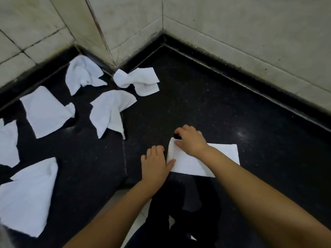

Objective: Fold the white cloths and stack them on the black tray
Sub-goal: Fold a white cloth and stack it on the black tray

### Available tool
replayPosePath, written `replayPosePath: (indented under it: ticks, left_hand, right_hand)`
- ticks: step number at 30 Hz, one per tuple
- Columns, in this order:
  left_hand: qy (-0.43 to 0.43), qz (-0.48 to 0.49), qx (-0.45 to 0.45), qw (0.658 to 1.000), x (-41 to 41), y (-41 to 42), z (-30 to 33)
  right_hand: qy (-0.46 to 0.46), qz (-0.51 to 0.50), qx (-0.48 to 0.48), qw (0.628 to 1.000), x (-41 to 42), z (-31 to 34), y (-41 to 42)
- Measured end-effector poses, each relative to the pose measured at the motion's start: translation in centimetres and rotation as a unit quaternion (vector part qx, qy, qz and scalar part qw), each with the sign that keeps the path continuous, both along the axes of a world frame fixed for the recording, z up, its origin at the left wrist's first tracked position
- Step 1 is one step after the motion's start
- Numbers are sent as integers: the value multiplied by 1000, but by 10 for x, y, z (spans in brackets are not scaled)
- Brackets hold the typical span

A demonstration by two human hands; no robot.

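Pressing at the left end of a partly folded white cloth (198, 162), both hands work low over the black polished surface (206, 104) near the tiled wall corner (161, 20). The right hand (192, 140) has its fingers curled closed, pinching the cloth's upper left corner. The left hand (155, 164) lies beside the cloth's left edge, fingers bent down and thumb resting on the fabric; whether it grips anything cannot be told.

The cloth lies flat as a rectangle directly ahead of the person. Seven unfolded white cloths remain scattered well apart to the left, among them a crumpled one (83, 74) against the wall corner and a knotted-looking one (138, 80) beside it. No distinct black tray can be made out against the dark surface.

Assessment: the cloths appear light, soft and limp, without stiffness, so they will sag and slide on the glossy stone. Corners and hemmed edges are the sound places to grip.
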State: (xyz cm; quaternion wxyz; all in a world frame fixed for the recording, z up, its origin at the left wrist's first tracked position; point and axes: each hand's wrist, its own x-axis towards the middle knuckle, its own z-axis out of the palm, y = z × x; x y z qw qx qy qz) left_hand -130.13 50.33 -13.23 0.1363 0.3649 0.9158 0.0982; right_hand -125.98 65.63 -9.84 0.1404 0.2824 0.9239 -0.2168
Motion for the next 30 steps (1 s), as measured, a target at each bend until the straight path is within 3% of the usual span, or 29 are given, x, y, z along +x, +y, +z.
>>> replayPosePath:
  ticks: [3, 7, 10, 12, 17, 21, 23, 26, 30]
  left_hand:
    - [33, 12, 29, 999, 8, -4, -4]
    - [-10, 8, 13, 1000, 8, -5, 1]
    - [-163, 21, 95, 982, 0, 2, 14]
    - [-290, 69, 205, 932, -12, 13, 32]
    - [-282, 61, 381, 878, -44, 57, 113]
    - [-256, 0, 441, 860, -47, 66, 158]
    - [-257, -35, 431, 864, -42, 56, 155]
    - [-280, -56, 398, 872, -28, 29, 127]
    - [-299, -78, 267, 913, -9, -8, 70]
  right_hand:
    - [-18, 27, 20, 999, -11, -3, -9]
    - [-28, 37, -13, 999, -1, 5, -7]
    - [70, -62, -142, 985, 11, 29, 6]
    - [139, -113, -193, 965, 17, 49, 23]
    - [341, -204, -238, 886, 31, 108, 64]
    - [428, -207, -294, 829, 44, 139, 69]
    - [427, -190, -307, 830, 55, 137, 61]
    - [379, -161, -300, 860, 77, 115, 42]
    - [253, -130, -301, 910, 115, 63, 10]
